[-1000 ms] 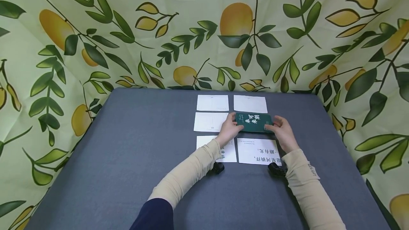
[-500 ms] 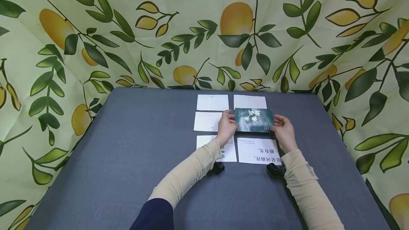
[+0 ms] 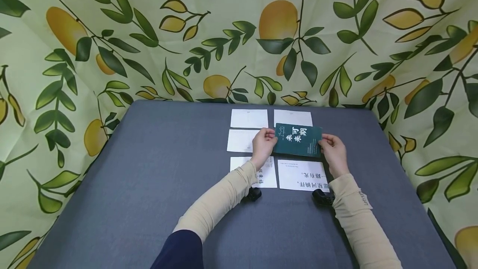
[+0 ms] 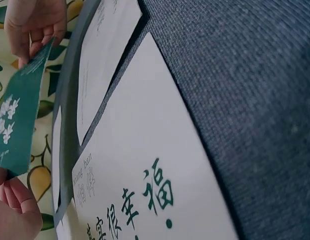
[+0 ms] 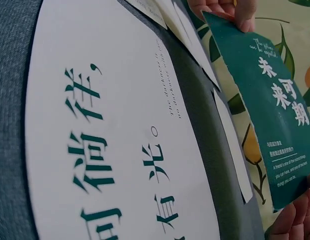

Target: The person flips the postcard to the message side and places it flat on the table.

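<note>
A dark green card with white Chinese lettering is held above the table, its face tilted towards the head camera. My left hand pinches its left edge, and my right hand pinches the right edge. In the left wrist view the same green card spans between both hands, clear of the tabletop. The right wrist view shows small white print on the lower part of its face. Just nearer than it lies a white card with green lettering, next to another lettered white card, partly covered by my left forearm.
Two white cards, a left one and a right one, lie in the far row. A third white card lies left of my left hand. All rest on a grey cloth-covered table. A fruit-patterned curtain hangs behind.
The green card has tipped up from a flatter pose, so more of its face shows. My fingers have shifted on its side edges, and the right hand has moved slightly outward.
</note>
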`<state>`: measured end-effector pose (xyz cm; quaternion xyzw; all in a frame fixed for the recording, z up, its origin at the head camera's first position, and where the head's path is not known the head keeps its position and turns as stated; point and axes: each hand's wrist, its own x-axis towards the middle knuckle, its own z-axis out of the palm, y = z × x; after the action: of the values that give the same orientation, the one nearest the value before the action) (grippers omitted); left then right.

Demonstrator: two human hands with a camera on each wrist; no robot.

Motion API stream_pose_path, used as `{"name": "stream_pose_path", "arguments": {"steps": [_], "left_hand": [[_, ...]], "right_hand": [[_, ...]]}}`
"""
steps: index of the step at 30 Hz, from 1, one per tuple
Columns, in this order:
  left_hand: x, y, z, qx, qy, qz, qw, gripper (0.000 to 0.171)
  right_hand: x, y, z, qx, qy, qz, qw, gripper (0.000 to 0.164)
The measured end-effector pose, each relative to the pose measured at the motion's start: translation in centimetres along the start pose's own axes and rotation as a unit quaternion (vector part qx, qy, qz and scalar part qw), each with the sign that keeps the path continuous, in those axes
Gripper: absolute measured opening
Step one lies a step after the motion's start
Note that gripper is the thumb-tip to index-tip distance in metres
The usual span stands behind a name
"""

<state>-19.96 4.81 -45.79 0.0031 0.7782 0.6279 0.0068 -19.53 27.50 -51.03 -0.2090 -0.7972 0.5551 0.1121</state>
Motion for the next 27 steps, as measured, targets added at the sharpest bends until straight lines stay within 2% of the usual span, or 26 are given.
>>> {"name": "stream_pose_path", "arguments": {"steps": [5, 8, 11, 16, 21, 25, 27], "left_hand": [[0.2, 0.2, -0.1, -0.002, 0.009, 0.016, 0.9998, 0.01], [0.3, 0.3, -0.2, 0.0, 0.005, 0.03, 0.9995, 0.006], [0.3, 0.4, -0.4, 0.004, 0.001, 0.038, 0.9993, 0.004], [0.1, 0.5, -0.5, -0.002, -0.007, 0.03, 0.9995, 0.008], [0.2, 0.3, -0.7, -0.029, -0.028, 0.014, 0.9991, 0.024], [0.2, 0.0, -0.9, -0.018, -0.04, 0.012, 0.999, 0.021], [0.2, -0.2, -0.9, -0.01, -0.047, 0.006, 0.9988, 0.017]], "right_hand": [[0.4, 0.0, -0.1, 0.006, 0.015, 0.001, 1.0, 0.025], [0.5, 0.0, -0.2, -0.001, 0.022, 0.005, 1.0, 0.025], [0.4, -0.3, -0.3, 0.017, 0.021, 0.002, 1.0, 0.021], [-1.3, -2.2, -0.9, 0.079, -0.006, -0.008, 0.997, 0.012], [-3.3, -4.6, -2.0, 0.13, -0.035, 0.014, 0.991, 0.014], [-3.6, -4.8, -2.2, 0.163, -0.034, 0.026, 0.986, 0.021], [-3.5, -4.4, -2.2, 0.152, -0.028, 0.017, 0.988, 0.025]]}}
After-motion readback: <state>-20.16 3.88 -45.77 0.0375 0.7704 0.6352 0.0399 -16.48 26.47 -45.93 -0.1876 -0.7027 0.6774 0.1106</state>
